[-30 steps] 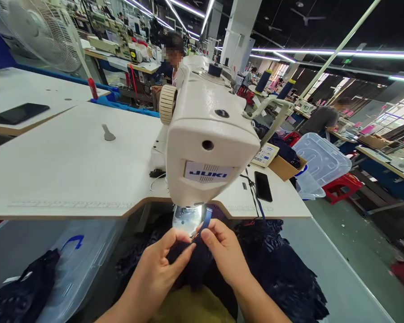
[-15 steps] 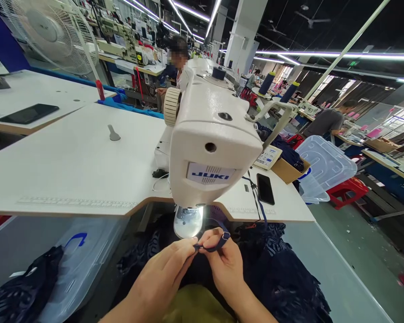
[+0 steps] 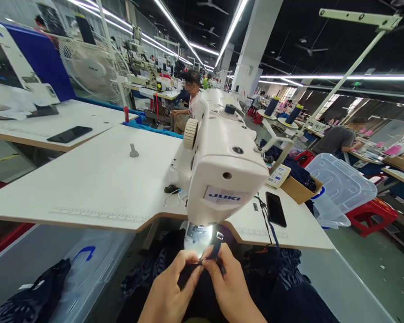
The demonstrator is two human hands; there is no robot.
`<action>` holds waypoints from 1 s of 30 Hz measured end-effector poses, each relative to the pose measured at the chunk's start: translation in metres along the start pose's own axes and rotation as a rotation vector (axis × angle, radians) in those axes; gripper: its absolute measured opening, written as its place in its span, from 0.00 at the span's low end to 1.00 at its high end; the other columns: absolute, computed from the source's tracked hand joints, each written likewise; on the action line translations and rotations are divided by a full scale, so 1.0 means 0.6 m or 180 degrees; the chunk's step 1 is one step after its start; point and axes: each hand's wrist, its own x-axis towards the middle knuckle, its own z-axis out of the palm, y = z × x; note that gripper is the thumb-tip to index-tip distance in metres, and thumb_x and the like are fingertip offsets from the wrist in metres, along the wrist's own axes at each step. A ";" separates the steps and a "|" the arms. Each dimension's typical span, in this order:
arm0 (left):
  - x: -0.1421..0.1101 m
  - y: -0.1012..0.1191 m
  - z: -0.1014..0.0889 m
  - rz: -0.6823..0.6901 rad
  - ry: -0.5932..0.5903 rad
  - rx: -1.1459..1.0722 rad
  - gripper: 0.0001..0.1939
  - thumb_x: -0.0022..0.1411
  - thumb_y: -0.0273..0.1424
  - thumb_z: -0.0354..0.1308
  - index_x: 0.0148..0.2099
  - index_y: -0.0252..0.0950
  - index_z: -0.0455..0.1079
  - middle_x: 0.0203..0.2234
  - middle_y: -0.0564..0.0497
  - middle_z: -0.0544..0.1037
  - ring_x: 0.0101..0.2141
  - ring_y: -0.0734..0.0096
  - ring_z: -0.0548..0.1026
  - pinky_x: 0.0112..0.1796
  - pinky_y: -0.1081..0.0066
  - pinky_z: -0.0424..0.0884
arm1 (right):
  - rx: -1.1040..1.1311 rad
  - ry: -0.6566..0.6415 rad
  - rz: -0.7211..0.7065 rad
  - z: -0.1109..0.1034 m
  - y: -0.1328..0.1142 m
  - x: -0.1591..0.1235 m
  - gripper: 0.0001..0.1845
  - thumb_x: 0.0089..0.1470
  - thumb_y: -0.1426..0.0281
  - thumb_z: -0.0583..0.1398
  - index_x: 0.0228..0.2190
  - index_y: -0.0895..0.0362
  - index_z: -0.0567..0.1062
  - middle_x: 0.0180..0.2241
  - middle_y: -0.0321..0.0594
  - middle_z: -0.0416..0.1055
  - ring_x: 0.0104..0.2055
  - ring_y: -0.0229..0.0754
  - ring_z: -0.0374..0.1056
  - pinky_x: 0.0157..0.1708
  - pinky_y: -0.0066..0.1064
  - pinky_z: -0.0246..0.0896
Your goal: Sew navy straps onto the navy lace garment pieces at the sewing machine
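Both hands meet just below the lit needle area of a white sewing machine (image 3: 229,179). Thumb and fingertips of my left hand (image 3: 175,285) are pinched on dark fabric at the end of a navy strap. My right hand (image 3: 230,280) pinches the navy strap (image 3: 217,248) close beside the left fingertips. A small metal slider (image 3: 219,235) sits on the strap's upper loop, above the right fingers. Dark navy garments (image 3: 276,269) hang below and around the hands. The exact spot between the fingertips is too small to make out.
On the white table (image 3: 121,179) lie a flat grey piece (image 3: 133,150) at left and a phone (image 3: 276,209) at right. A cardboard box (image 3: 299,188) with dark cloth stands behind it. Clear plastic bins (image 3: 97,264) flank the space below. A person (image 3: 190,101) sits beyond the machine.
The view has shifted left and up. The strap's loop with the slider now stands upright above the right fingers instead of lying across them. Both hands remain pinched together.
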 end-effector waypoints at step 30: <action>0.051 -0.034 -0.048 0.2662 0.0181 0.2147 0.23 0.64 0.23 0.50 0.58 0.46 0.63 0.49 0.54 0.77 0.52 0.73 0.71 0.51 0.72 0.57 | 0.0745 0.0128 0.0441 0.003 0.014 0.067 0.05 0.57 0.66 0.57 0.34 0.54 0.66 0.28 0.30 0.61 0.30 0.35 0.60 0.33 0.26 0.58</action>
